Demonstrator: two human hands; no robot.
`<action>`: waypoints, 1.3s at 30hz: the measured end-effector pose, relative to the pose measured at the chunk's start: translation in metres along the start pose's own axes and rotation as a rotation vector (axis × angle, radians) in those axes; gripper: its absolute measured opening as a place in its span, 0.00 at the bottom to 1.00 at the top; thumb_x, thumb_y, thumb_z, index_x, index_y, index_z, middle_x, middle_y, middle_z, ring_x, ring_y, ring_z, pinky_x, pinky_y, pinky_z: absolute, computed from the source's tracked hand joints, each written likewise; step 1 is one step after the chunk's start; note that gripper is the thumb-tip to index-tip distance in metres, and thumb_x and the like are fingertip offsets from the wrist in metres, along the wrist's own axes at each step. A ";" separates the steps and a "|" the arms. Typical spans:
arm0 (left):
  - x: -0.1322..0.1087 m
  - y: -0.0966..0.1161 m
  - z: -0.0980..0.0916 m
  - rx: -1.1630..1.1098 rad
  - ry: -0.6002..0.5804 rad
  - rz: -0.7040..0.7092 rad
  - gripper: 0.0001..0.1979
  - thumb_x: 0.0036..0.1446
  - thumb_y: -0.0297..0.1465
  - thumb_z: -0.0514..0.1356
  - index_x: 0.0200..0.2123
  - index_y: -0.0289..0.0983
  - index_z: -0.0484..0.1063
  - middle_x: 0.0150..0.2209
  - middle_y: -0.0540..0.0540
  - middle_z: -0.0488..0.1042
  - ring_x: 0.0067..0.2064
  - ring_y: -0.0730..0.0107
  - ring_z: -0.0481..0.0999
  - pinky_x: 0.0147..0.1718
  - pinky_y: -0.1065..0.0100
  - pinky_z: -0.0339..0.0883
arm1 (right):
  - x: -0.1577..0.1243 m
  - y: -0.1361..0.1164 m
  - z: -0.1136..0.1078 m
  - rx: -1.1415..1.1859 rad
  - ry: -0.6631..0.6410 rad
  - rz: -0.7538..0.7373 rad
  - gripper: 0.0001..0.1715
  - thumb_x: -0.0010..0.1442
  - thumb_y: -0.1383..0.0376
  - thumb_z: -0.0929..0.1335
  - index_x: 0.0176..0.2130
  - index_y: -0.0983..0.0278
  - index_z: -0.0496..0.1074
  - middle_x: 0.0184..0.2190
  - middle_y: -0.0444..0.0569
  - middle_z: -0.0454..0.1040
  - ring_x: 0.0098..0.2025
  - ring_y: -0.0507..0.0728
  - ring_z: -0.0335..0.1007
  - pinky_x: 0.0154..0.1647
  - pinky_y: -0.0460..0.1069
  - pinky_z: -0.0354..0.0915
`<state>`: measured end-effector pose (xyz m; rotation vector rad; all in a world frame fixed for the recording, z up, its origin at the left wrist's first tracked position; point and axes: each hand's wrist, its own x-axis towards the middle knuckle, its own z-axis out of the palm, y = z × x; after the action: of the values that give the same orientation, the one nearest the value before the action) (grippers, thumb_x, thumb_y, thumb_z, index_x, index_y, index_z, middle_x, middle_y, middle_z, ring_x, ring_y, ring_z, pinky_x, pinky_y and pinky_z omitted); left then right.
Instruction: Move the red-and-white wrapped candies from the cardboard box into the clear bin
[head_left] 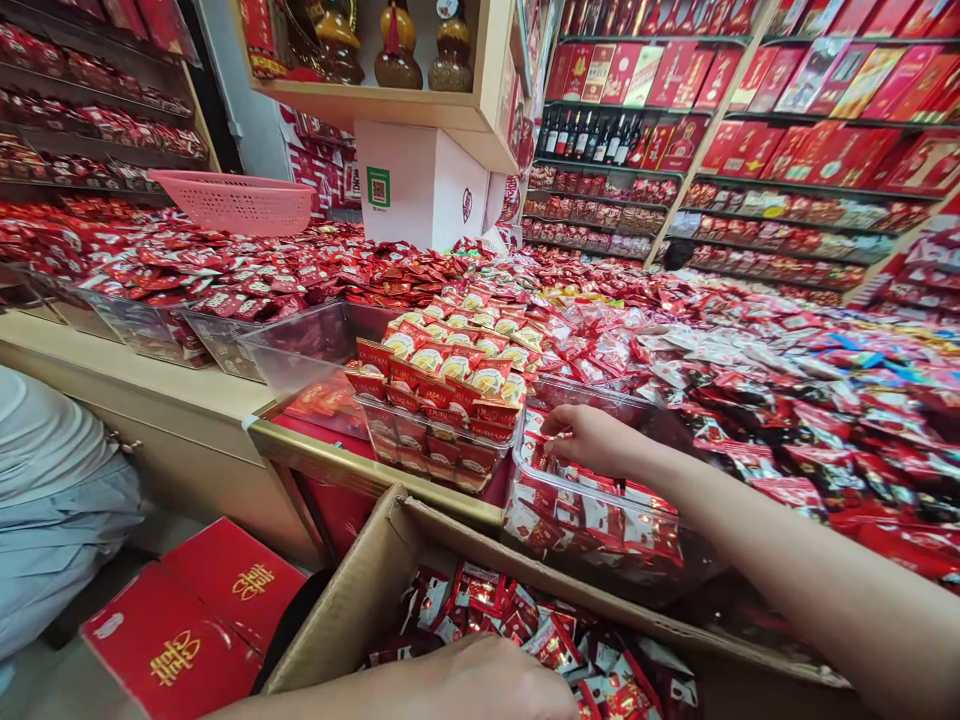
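My right hand reaches into a clear plastic bin lined with red and white candy packets. Its fingers are bent and pressed together at a candy packet on the bin's left side. Low in the view, my left hand lies over an open cardboard box that holds loose red and white candy packets. The left fingers are hidden, pointing down among the packets.
A bin of stacked durian packets stands left of my right hand. Heaped candies spread across the counter, with a pink basket behind. A red carton and a person in pale clothes are at left.
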<state>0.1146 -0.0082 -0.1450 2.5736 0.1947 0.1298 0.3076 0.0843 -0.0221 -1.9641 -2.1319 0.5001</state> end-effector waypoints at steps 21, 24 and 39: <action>-0.002 0.030 -0.037 -0.104 -0.144 -0.180 0.11 0.55 0.33 0.52 0.42 0.42 0.67 0.36 0.49 0.74 0.36 0.71 0.73 0.34 0.75 0.63 | 0.004 -0.006 0.004 -0.164 -0.025 -0.207 0.19 0.45 0.56 0.66 0.36 0.65 0.67 0.34 0.50 0.74 0.34 0.56 0.69 0.31 0.46 0.62; -0.001 0.032 -0.041 -0.092 -0.171 -0.205 0.12 0.53 0.32 0.53 0.43 0.42 0.66 0.37 0.49 0.74 0.38 0.70 0.73 0.36 0.73 0.64 | 0.002 -0.007 0.004 -0.171 -0.041 -0.209 0.20 0.48 0.55 0.64 0.39 0.65 0.67 0.34 0.51 0.74 0.33 0.55 0.69 0.31 0.45 0.63; 0.000 0.032 -0.038 -0.061 -0.177 -0.229 0.13 0.52 0.32 0.54 0.43 0.41 0.67 0.38 0.48 0.74 0.40 0.68 0.72 0.38 0.70 0.64 | -0.005 -0.020 -0.004 -0.196 0.020 -0.218 0.14 0.46 0.67 0.65 0.36 0.64 0.70 0.31 0.50 0.74 0.36 0.58 0.68 0.35 0.47 0.59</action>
<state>0.1133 -0.0150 -0.0961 2.4645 0.4093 -0.1737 0.2912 0.0789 -0.0107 -1.7873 -2.4258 0.2409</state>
